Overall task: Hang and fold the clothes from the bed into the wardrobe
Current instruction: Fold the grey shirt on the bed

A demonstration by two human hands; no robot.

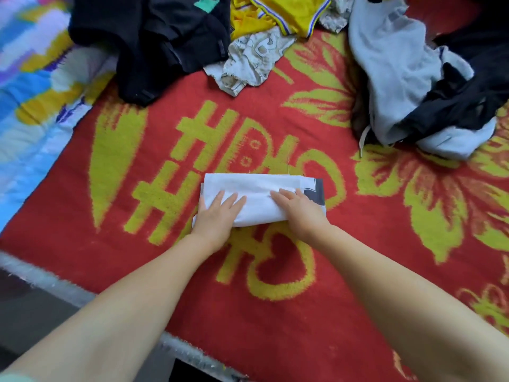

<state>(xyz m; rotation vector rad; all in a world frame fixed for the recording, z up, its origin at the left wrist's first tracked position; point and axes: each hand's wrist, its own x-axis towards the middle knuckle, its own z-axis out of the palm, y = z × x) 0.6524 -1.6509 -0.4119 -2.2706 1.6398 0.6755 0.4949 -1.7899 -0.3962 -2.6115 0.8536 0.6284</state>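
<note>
Head view shows a white folded cloth (256, 198) lying on the red blanket (275, 340) near the front edge of the bed, a dark grey patch showing at its right end. The left hand (217, 216) lies flat on the left part of the cloth with its fingers spread and straight, pressing down. The right hand (298, 209) lies on the right part, fingers straight and close together, also pressing; neither hand pinches or curls round anything. The step looks like smoothing the last fold before the bundle is lifted away.

Several things could spoil it from here. The cloth is thin and stacked in layers, so if the hands slide apart while pressing, the top layer may creep and the edges no longer line up. The fuzzy blanket may grip the bottom layer, and a sideways push could then drag the fold open. Lifting with one hand only, or from the top alone, would likely let the lower layers sag and the bundle fall open on the way to the wardrobe, which is not in sight.

Farther back lie unfolded clothes: a black garment (154, 42), a yellow shirt (283, 15), a printed pale cloth (250, 59) and a grey hoodie (396, 78) tangled with dark fabric. They sit well apart from the folded cloth, but reaching over for the next piece could brush it out of shape if it is left where it is.
</note>
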